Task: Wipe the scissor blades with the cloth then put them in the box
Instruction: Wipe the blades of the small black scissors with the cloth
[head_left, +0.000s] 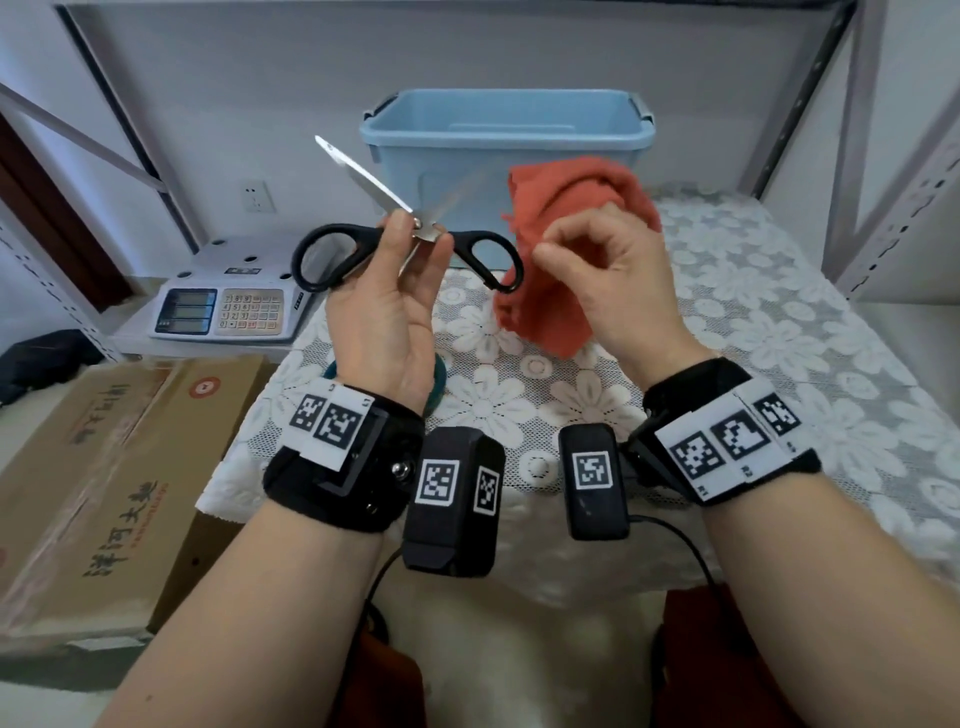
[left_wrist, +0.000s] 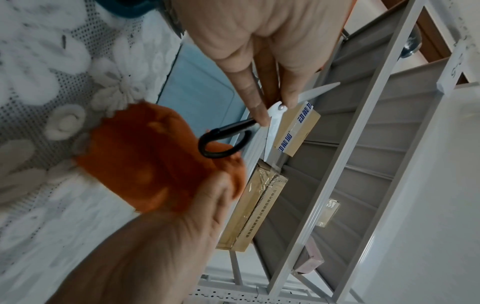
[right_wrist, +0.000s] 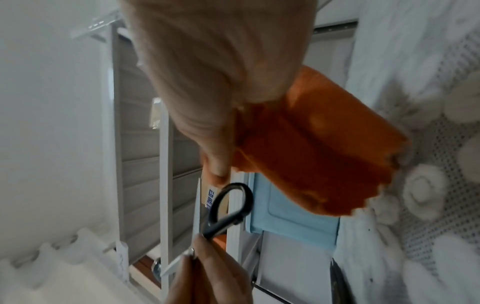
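step: wiping blades | left hand (head_left: 387, 312) pinches open scissors (head_left: 410, 244) at pivot | right hand (head_left: 605, 275) grips cloth (head_left: 566, 208) | next: run cloth along a blade

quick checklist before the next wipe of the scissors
1. Left hand pinches the scissors at the pivot: ok.
2. Blades spread open for wiping: ok.
3. Right hand grips the cloth: ok.
4. Cloth on a blade: not ok, it is held beside the right handle loop.
5. Blades clean: cannot tell.
6. Box open and upright behind the hands: ok.
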